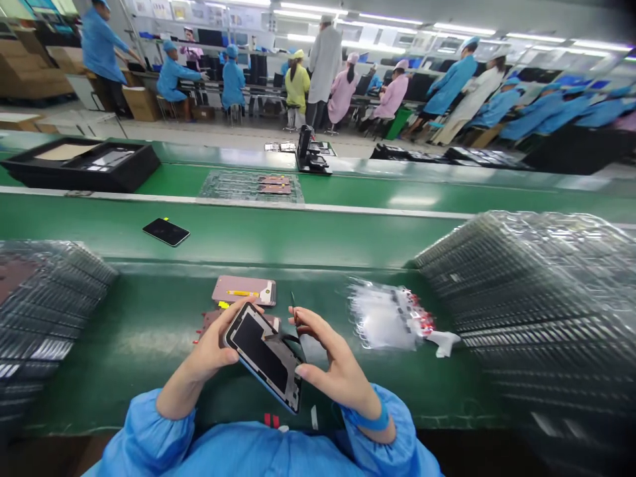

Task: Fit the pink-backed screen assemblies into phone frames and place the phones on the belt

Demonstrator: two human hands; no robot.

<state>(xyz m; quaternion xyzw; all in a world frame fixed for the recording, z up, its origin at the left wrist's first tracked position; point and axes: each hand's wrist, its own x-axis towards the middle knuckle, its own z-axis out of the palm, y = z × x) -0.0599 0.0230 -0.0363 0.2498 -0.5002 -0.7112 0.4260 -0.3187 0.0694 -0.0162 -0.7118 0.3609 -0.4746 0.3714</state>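
Observation:
My left hand grips the left edge of a phone screen panel, which is tilted above the green bench. My right hand pinches a thin dark film or flex strip at the panel's upper right corner, with the thumb against the panel's right edge. A pink panel with a yellow tab lies flat just beyond my hands. Another part lies partly hidden under the held panel.
Stacks of clear plastic trays stand at the right and left. A clear bag of small parts lies right of my hands. A black screen lies on the conveyor belt. A black tray sits far left. Several workers sit beyond.

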